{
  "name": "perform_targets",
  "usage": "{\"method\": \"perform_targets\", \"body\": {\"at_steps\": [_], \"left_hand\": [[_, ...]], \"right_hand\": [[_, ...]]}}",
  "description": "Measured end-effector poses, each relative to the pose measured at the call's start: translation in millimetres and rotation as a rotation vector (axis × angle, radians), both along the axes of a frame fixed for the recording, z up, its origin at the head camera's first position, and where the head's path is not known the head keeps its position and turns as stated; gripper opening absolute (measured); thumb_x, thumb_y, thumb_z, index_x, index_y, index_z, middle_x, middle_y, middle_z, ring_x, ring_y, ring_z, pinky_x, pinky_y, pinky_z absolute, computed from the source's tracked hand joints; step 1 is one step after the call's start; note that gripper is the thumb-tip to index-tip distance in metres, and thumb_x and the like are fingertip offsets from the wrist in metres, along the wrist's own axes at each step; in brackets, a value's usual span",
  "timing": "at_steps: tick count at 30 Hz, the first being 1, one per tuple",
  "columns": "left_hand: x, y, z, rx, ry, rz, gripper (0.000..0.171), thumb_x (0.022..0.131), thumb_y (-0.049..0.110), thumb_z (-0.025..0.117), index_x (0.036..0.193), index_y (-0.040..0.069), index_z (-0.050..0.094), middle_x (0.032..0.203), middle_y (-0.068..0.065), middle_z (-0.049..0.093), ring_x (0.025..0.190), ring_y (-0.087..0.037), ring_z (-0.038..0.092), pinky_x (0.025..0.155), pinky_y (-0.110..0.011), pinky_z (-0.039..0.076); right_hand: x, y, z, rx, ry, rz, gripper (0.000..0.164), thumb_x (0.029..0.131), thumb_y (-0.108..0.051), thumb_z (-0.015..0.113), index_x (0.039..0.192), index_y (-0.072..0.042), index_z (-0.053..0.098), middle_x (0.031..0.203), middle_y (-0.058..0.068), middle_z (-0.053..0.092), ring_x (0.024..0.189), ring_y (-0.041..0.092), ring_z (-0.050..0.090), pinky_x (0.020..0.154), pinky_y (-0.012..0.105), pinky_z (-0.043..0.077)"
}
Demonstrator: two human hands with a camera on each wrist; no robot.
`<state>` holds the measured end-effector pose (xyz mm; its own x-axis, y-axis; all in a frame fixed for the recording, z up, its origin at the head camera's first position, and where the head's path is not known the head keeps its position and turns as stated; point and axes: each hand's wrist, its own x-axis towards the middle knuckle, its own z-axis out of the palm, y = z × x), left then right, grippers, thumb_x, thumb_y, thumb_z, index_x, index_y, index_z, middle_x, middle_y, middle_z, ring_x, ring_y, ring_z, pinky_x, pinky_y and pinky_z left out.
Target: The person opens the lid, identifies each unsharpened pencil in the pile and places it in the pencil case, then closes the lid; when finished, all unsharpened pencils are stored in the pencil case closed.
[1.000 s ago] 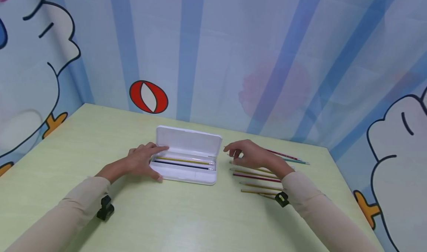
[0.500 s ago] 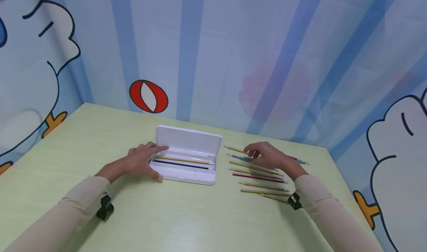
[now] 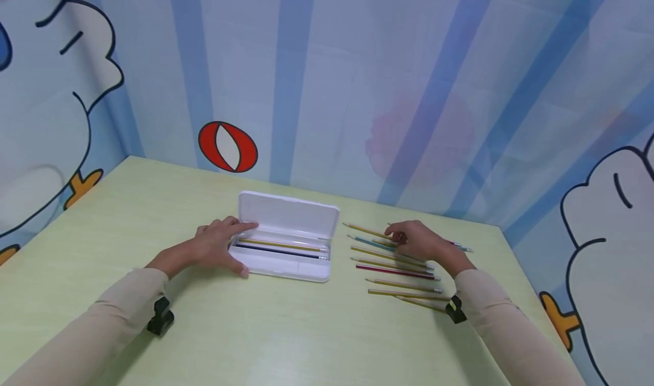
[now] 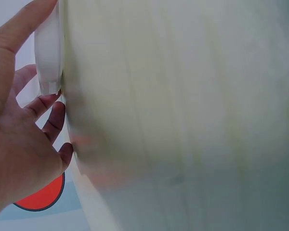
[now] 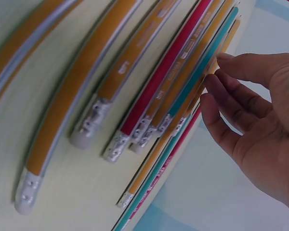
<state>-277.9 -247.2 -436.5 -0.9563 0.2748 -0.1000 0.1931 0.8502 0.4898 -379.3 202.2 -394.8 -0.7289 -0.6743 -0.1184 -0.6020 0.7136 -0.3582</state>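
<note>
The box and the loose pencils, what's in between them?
Just bare table. The head view shows it as a strip between the open box and the loose pencils.

I see a pale yellow-green table (image 3: pixel 286 323) with a soft patch of glare (image 3: pixel 288 369) on its near part, and a light-blue curtain (image 3: pixel 332 91) with darker blue stripes hangs behind it. Printed on the cloth I make out a red-and-white oval (image 3: pixel 227 146), a faint pink blotch (image 3: pixel 419 139), and white cartoon figures (image 3: pixel 41 153) with black outlines and orange feet (image 3: pixel 82 188) at both sides; the light looks fairly even.
</note>
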Motion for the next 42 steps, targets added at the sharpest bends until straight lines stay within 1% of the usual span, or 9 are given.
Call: {"method": "perform_targets", "body": {"at_steps": [5, 7, 11, 14, 19, 23, 30, 36, 42], "left_hand": [[-0.4, 0, 0.2, 0.002, -0.004, 0.002, 0.103, 0.068, 0.049, 0.088, 0.153, 0.018, 0.04, 0.145, -0.022, 0.043, 0.128, -0.044, 0.04, 0.105, -0.068, 0.027], [-0.4, 0, 0.9, 0.004, -0.001, 0.002, 0.102, 0.068, 0.049, 0.088, 0.153, 0.018, 0.04, 0.145, -0.022, 0.043, 0.128, -0.043, 0.04, 0.104, -0.068, 0.027], [0.4, 1, 2.8, 0.004, 0.002, -0.002, 0.102, 0.068, 0.048, 0.089, 0.153, 0.018, 0.04, 0.145, -0.023, 0.043, 0.127, -0.043, 0.041, 0.104, -0.068, 0.028], [0.3, 1, 1.5, 0.003, -0.005, 0.001, 0.102, 0.068, 0.048, 0.088, 0.153, 0.018, 0.04, 0.146, -0.022, 0.042, 0.128, -0.043, 0.04, 0.105, -0.069, 0.027], [-0.6, 1, -1.0, 0.007, -0.006, 0.0, 0.102, 0.069, 0.048, 0.088, 0.153, 0.018, 0.04, 0.146, -0.022, 0.043, 0.128, -0.043, 0.04, 0.105, -0.069, 0.027], [-0.1, 1, -0.4, 0.003, 0.007, -0.005, 0.101, 0.069, 0.048, 0.088, 0.153, 0.018, 0.041, 0.146, -0.022, 0.042, 0.127, -0.042, 0.041, 0.105, -0.069, 0.027], [1.1, 0, 1.1, 0.008, 0.012, -0.009, 0.101, 0.068, 0.048, 0.088, 0.153, 0.018, 0.041, 0.148, -0.023, 0.041, 0.128, -0.043, 0.04, 0.105, -0.069, 0.027], [1.0, 1, 1.8, 0.0, 0.007, -0.003, 0.102, 0.068, 0.048, 0.088, 0.153, 0.018, 0.041, 0.148, -0.024, 0.041, 0.129, -0.043, 0.04, 0.105, -0.069, 0.027], [0.1, 0, 0.5, 0.0, -0.011, 0.013, 0.102, 0.068, 0.048, 0.088, 0.153, 0.019, 0.04, 0.149, -0.023, 0.04, 0.131, -0.044, 0.039, 0.106, -0.069, 0.026]], "right_hand": [[-1.7, 4, -4.6, 0.014, 0.029, -0.012, 0.038, 0.088, 0.006, 0.065, 0.126, 0.006, 0.062, 0.104, 0.016, 0.068, 0.098, 0.03, 0.065, 0.085, 0.044, 0.054], [-1.6, 4, -5.8, 0.012, 0.032, -0.024, 0.038, 0.088, 0.007, 0.064, 0.126, 0.005, 0.062, 0.104, 0.016, 0.068, 0.098, 0.03, 0.065, 0.086, 0.044, 0.054], [-0.6, 4, -6.3, 0.013, 0.037, -0.015, 0.036, 0.089, 0.008, 0.063, 0.125, 0.006, 0.062, 0.106, 0.018, 0.069, 0.1, 0.032, 0.066, 0.086, 0.045, 0.055], [-0.3, 4, -6.9, 0.021, 0.04, -0.016, 0.035, 0.089, 0.009, 0.063, 0.125, 0.006, 0.063, 0.106, 0.018, 0.069, 0.1, 0.033, 0.066, 0.086, 0.045, 0.055], [-1.0, 6, -8.1, 0.026, 0.061, -0.032, 0.032, 0.092, 0.007, 0.06, 0.123, 0.005, 0.065, 0.105, 0.017, 0.07, 0.099, 0.031, 0.067, 0.086, 0.046, 0.055], [-1.8, 10, -6.9, 0.023, 0.081, -0.035, 0.029, 0.092, 0.007, 0.059, 0.121, 0.005, 0.065, 0.102, 0.017, 0.071, 0.096, 0.031, 0.067, 0.085, 0.045, 0.055], [-2.2, 16, -9.9, 0.011, 0.075, -0.061, 0.026, 0.094, 0.006, 0.057, 0.118, 0.004, 0.068, 0.101, 0.016, 0.071, 0.096, 0.031, 0.068, 0.084, 0.045, 0.056], [-1.1, 20, -11.1, 0.01, 0.096, -0.054, 0.029, 0.092, 0.01, 0.054, 0.115, 0.003, 0.069, 0.101, 0.016, 0.072, 0.097, 0.032, 0.068, 0.083, 0.046, 0.056], [1.0, 23, -12.7, 0.032, 0.13, -0.048, 0.028, 0.091, 0.011, 0.055, 0.114, 0.003, 0.07, 0.103, 0.016, 0.072, 0.099, 0.034, 0.068, 0.085, 0.047, 0.056]]}}
